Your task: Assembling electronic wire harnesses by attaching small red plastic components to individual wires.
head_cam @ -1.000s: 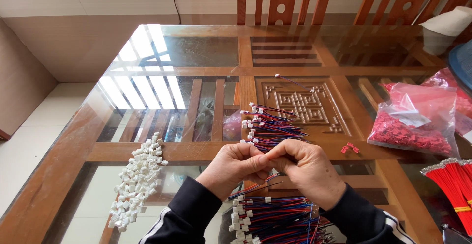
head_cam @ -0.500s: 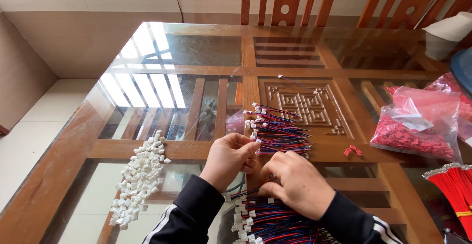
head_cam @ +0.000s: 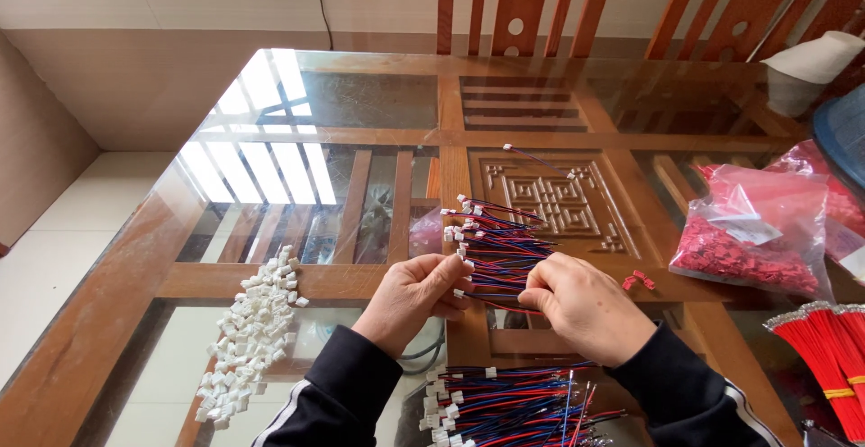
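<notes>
My left hand and my right hand meet over a glass-topped wooden table. Between them they pinch one thin red-and-blue wire with a white connector; the left fingers are at its connector end, the right fingers on the wire. Just beyond the hands lies a pile of finished wires with white connector ends pointing left. A second bundle of red and blue wires lies near the table's front edge between my sleeves. A heap of loose white connectors lies to the left of my left hand.
A clear bag of small red parts lies at the right, with two loose red parts by my right hand. A bundle of red wires is at the far right. One single wire lies further back. Wooden chairs stand behind the table.
The hands moved slightly apart and forward to the finished pile's near edge; the wire is now stretched between them, where a second ago they were closed together over it.
</notes>
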